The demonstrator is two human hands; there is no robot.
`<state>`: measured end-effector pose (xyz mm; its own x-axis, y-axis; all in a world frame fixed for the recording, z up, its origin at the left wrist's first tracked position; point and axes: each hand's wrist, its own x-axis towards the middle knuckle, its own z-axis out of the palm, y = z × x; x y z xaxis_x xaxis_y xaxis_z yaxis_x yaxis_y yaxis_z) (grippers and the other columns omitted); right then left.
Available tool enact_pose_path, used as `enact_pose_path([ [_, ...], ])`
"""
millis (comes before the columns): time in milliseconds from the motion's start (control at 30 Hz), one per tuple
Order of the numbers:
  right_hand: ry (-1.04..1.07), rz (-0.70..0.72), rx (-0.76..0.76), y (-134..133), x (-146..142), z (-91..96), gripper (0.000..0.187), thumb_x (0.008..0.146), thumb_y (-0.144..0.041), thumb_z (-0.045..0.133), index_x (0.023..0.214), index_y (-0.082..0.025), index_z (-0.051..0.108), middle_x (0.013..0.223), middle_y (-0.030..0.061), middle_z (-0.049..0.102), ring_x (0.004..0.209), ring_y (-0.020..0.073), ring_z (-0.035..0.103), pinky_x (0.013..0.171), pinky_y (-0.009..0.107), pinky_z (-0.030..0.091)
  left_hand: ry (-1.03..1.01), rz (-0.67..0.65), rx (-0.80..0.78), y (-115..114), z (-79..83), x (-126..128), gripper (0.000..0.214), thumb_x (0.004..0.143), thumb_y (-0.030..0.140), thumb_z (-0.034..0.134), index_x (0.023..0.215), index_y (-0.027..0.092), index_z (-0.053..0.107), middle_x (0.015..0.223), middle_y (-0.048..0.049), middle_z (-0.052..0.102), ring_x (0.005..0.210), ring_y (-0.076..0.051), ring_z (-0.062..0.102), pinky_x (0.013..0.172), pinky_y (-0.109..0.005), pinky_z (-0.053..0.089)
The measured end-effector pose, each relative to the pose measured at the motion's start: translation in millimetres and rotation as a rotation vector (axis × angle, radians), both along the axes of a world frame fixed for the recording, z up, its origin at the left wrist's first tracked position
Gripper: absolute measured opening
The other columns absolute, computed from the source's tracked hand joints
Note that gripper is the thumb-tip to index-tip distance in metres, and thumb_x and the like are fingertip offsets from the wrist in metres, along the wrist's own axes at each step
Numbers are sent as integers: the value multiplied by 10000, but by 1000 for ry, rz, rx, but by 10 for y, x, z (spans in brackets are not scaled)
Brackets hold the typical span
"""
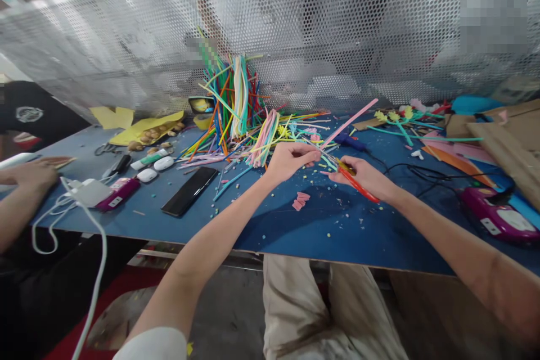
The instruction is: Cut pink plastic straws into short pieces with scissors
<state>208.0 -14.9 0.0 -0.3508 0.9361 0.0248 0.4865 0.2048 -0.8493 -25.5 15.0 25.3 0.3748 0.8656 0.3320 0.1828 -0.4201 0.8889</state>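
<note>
My left hand [291, 160] pinches a pink pipe cleaner [350, 122] near its lower end, and the rest of it slants up to the right. In my right hand [366, 177] is a pair of scissors [356, 181] with red and yellow handles. Their blades point left, close to the pipe cleaner beside my left fingertips; whether they touch it I cannot tell. Below the hands, a small pile of short pink pieces [301, 201] lies on the blue table [270, 225]. Tiny coloured scraps are scattered around it.
Bundles of coloured pipe cleaners [240, 95] stand against the perforated metal screen [337, 28]. A black phone [189, 191] lies left of my forearm. Purple power strips [118, 193] sit at both sides. A blue-handled tool [350, 142] with a cord lies behind my right hand. Another person's hand [34, 177] rests far left.
</note>
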Motion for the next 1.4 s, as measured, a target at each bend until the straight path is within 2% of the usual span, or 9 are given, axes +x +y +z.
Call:
enact_pose_path([
  [233, 5, 19, 42, 14, -5, -32, 422, 718, -554, 711, 765, -215, 464, 664, -52, 431, 588, 113, 385, 540, 246, 328, 25, 2, -7, -2, 0, -1, 304, 805, 437, 721, 893, 152, 778, 814, -85, 747, 625, -119, 643, 623, -245, 528],
  [433, -5, -110, 164, 127, 5, -132, 394, 727, -550, 673, 683, -190, 518, 638, -30, 475, 602, 125, 410, 550, 256, 323, 79, -30, -29, 68, -9, -54, 315, 823, 437, 701, 929, 149, 774, 836, -99, 751, 659, -143, 663, 653, -269, 534],
  [533, 51, -190, 199, 207, 118, -99, 406, 720, -562, 694, 702, -181, 553, 647, -29, 475, 597, 116, 396, 550, 256, 319, 228, -141, 11, 150, -19, -138, 266, 829, 419, 689, 929, 193, 785, 843, -79, 757, 699, -157, 680, 686, -275, 529],
  [633, 18, -325, 279, 323, 363, -24, 413, 732, -568, 697, 753, -167, 602, 676, -15, 530, 601, 115, 407, 572, 263, 327, 441, -350, 30, 236, -40, -229, 163, 770, 365, 745, 859, 241, 801, 872, -51, 768, 787, -170, 699, 734, -252, 506],
  [733, -223, -524, 403, 450, 674, 58, 403, 739, -550, 703, 802, -156, 646, 724, 34, 611, 630, 135, 456, 612, 284, 331, 612, -514, -50, 281, -67, -290, 130, 763, 331, 741, 851, 260, 806, 855, -26, 773, 762, -157, 704, 699, -216, 476],
  [800, -445, -652, 421, 525, 874, 89, 383, 724, -529, 714, 805, -158, 662, 750, 87, 653, 665, 170, 504, 629, 310, 322, 675, -523, -63, 279, -77, -307, 143, 793, 342, 705, 855, 262, 805, 835, -17, 773, 694, -142, 685, 640, -209, 446],
  [933, -750, -801, 252, 641, 1189, 47, 463, 767, -536, 645, 926, -106, 714, 925, 248, 688, 819, 274, 596, 632, 369, 281, 701, -378, 66, 248, -83, -287, 234, 839, 402, 642, 768, 236, 790, 707, -19, 739, 549, -124, 594, 576, -237, 380],
  [1133, -857, -868, 133, 748, 1382, -92, 702, 817, -599, 556, 1143, 8, 688, 1098, 358, 621, 962, 335, 612, 657, 404, 279, 623, 167, 373, 379, -81, -209, 368, 883, 463, 568, 698, 200, 746, 638, -51, 673, 572, -154, 535, 613, -281, 338],
  [1400, -886, -692, 151, 787, 1378, -130, 587, 817, -528, 590, 1041, 2, 705, 1013, 332, 660, 872, 292, 612, 656, 371, 302, 558, 326, 131, 775, -52, 6, 433, 699, 578, 712, 491, 204, 649, 422, -41, 471, 587, -204, 553, 588, -272, 355],
])
